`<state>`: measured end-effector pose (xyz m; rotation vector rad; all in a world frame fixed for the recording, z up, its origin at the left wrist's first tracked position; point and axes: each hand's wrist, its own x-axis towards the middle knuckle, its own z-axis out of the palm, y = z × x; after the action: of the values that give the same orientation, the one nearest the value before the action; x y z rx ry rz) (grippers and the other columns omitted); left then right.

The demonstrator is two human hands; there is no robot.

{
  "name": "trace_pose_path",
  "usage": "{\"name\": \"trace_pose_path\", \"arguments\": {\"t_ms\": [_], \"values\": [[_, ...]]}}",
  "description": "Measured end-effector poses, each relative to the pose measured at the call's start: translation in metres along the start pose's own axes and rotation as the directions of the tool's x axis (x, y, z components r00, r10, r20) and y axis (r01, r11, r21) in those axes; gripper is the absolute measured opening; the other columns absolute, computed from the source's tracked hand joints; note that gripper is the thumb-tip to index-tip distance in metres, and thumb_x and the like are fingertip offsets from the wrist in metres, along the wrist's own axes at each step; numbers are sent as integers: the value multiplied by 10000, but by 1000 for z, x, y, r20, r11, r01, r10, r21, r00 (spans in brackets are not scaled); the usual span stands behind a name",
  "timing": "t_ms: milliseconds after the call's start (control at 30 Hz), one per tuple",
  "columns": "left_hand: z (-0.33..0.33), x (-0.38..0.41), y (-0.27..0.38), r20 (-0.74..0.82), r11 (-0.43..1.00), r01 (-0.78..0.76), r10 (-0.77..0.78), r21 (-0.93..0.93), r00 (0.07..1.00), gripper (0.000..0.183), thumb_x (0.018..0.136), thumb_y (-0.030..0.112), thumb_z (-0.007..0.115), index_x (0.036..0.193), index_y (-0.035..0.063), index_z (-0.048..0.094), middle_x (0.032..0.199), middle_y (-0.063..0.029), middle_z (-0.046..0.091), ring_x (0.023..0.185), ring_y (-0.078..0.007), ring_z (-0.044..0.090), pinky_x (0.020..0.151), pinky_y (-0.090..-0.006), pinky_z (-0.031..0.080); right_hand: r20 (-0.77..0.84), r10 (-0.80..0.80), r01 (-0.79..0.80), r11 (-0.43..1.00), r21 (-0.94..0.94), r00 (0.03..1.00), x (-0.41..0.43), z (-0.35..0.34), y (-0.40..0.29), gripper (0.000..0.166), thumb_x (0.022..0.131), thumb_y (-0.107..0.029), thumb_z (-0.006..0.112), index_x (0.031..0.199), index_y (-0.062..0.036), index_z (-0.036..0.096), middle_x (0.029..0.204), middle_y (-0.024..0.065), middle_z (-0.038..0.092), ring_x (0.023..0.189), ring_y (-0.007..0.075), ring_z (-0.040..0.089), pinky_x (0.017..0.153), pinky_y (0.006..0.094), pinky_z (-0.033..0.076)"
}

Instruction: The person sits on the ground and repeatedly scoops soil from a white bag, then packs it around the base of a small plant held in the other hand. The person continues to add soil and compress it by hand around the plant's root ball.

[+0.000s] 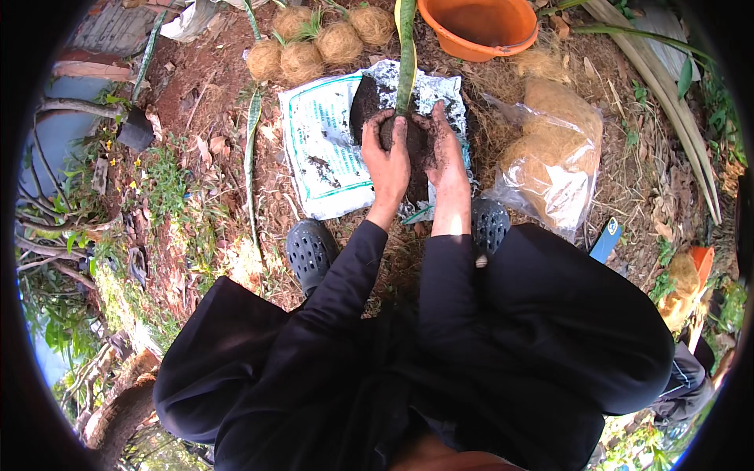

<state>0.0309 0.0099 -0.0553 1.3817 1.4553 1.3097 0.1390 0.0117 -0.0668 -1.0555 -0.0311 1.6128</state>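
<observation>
My left hand [386, 156] and my right hand [443, 150] cup a ball of dark soil [389, 133] from its two sides, fingers curved and smeared with soil. From the ball rises a long snake plant leaf [406, 56], green with yellow edges. Both hands are over a flattened white plastic sack [327, 156] that bears green writing. More loose dark soil [366, 106] lies on the sack, behind and below the hands. How far the fingers press into the soil cannot be told.
Several fibre-wrapped balls [301, 62] stand at the back left, an orange basin [480, 29] at the back right. A clear plastic bag of brown fibre [554, 153] lies to the right, near a blue object [605, 240]. A snake plant leaf [252, 159] lies left. Clogs [311, 250] flank the sack's near edge.
</observation>
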Motion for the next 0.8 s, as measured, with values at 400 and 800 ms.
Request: {"name": "trace_pose_path", "arguments": {"t_ms": [400, 800], "values": [[4, 12, 14, 179, 638, 380, -357, -669, 917, 153, 1010, 97, 620, 1128, 3, 643, 1125, -45, 635, 1061, -131, 585, 985, -285, 459, 189, -72, 37, 982, 184, 979, 0, 20, 7, 599, 1021, -585, 531, 1238, -45, 675, 1167, 80, 708, 1065, 191, 665, 948, 349, 519], [3, 4, 37, 208, 790, 241, -147, -564, 967, 238, 969, 111, 619, 1193, 33, 636, 1244, -64, 618, 1150, -155, 542, 1041, -318, 409, 313, -262, 188, 951, 247, 913, -17, 23, -11, 682, 1053, -585, 425, 1273, 21, 647, 1275, 131, 688, 1115, 229, 658, 991, 344, 506]]}}
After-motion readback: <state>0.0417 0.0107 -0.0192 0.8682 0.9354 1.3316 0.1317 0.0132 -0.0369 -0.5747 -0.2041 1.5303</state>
